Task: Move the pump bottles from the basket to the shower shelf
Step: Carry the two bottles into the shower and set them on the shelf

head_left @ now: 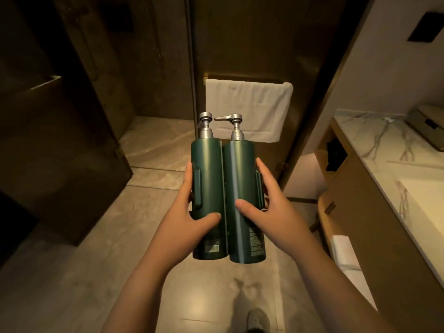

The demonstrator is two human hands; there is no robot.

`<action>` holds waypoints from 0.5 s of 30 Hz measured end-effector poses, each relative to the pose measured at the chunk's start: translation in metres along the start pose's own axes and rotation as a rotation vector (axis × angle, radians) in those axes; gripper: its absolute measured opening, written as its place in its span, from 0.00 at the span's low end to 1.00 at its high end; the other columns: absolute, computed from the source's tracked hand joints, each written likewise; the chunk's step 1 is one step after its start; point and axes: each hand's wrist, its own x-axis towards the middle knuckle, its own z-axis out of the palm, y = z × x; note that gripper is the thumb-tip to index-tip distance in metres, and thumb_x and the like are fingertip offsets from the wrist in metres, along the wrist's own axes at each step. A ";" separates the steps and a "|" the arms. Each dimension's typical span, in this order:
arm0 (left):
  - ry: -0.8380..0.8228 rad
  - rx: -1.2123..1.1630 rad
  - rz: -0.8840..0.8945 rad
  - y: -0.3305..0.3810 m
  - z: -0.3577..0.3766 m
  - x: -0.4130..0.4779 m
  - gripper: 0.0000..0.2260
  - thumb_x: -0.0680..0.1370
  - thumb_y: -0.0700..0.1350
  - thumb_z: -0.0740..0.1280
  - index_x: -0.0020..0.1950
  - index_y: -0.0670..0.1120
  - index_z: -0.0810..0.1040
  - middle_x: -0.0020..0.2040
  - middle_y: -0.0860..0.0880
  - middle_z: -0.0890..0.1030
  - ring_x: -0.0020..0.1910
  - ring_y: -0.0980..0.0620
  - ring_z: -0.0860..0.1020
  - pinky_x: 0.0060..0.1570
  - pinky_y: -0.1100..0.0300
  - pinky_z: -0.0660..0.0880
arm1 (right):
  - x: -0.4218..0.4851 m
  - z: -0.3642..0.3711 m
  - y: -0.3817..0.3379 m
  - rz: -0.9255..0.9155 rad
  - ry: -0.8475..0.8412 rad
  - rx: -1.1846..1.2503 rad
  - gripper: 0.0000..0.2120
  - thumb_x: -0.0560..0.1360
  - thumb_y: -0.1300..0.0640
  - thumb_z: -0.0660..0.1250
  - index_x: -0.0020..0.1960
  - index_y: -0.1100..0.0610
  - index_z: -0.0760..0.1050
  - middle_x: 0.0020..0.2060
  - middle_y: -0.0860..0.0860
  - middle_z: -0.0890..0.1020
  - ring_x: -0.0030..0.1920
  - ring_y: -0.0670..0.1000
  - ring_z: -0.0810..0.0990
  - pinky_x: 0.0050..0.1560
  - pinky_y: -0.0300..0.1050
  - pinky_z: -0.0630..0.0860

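Above the tiled floor (84, 272) I grip two green pump bottles side by side, touching: my left hand (185, 212) clasps the left bottle (209, 188), my right hand (271, 207) the right bottle (240, 188), before a white towel (249, 104).

Single head view, forward and down, close over both hands (240, 217), floor (96, 272) and towel (247, 109) beyond.
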 end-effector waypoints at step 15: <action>0.121 -0.006 -0.067 -0.017 -0.005 0.131 0.46 0.70 0.41 0.72 0.72 0.70 0.46 0.56 0.78 0.71 0.54 0.72 0.74 0.41 0.74 0.73 | 0.160 -0.014 0.033 -0.028 -0.125 0.124 0.39 0.68 0.43 0.70 0.71 0.29 0.51 0.60 0.27 0.72 0.60 0.35 0.75 0.59 0.45 0.75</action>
